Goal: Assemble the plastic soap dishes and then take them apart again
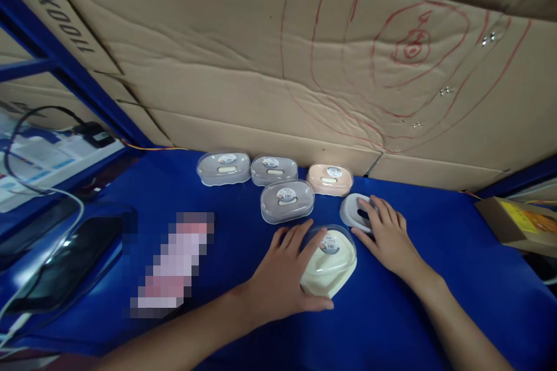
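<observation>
A cream oval plastic box (335,274) with a clear lid and a round label lies on the blue table in front of me. My left hand (282,275) spans its left end, index finger along the lid and thumb at the near edge. To the upper right, my right hand (389,232) grips a small light-grey oval plastic piece (350,211) with a dark slot, its thumb on the near side and fingers over the right end. That piece sits on or just above the table; its right end is hidden under my fingers.
Behind stand a grey lidded box (224,169), a second grey box (274,171), a nearer grey box (287,202) and a peach box (329,179). A phone (65,261) with cables is left. Cardboard (243,58) walls the back; an open carton (517,226) stands right.
</observation>
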Tool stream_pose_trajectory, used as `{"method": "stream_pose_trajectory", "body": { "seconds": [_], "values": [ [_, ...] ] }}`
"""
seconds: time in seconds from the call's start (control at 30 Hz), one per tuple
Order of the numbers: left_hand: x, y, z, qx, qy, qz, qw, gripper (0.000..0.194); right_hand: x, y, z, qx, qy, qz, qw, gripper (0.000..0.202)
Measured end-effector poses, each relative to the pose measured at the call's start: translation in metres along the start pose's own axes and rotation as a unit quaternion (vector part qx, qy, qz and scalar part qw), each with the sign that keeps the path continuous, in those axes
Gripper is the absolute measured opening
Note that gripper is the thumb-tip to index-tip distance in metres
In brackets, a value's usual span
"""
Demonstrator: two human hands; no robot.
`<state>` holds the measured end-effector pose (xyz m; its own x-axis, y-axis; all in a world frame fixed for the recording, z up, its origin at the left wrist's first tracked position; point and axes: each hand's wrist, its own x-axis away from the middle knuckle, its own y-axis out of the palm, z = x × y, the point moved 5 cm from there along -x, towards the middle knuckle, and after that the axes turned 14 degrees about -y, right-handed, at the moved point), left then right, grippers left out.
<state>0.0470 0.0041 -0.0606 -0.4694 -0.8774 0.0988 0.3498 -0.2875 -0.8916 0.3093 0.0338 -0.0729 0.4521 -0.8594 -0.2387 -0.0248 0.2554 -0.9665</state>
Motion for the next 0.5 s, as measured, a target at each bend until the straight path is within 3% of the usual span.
{"method": "stream_pose_trajectory", "body": {
  "seconds": [0.23, 0.4, 0.5],
  "values": [
    [0.006, 0.000, -0.001, -0.002, 0.016, 0.062, 0.998, 0.089, -0.002, 0.001, -0.003, -0.035, -0.027, 0.004, 0.999, 0.068],
    [0.000, 0.003, -0.010, -0.005, 0.009, 0.053, 0.999, 0.095, -0.005, -0.003, -0.009, -0.078, -0.044, 0.003, 0.996, 0.068],
    [0.000, 0.003, -0.011, 0.018, 0.012, 0.063, 0.998, 0.088, -0.005, -0.005, -0.007, -0.092, -0.042, 0.006, 0.995, 0.072]
  ]
}}
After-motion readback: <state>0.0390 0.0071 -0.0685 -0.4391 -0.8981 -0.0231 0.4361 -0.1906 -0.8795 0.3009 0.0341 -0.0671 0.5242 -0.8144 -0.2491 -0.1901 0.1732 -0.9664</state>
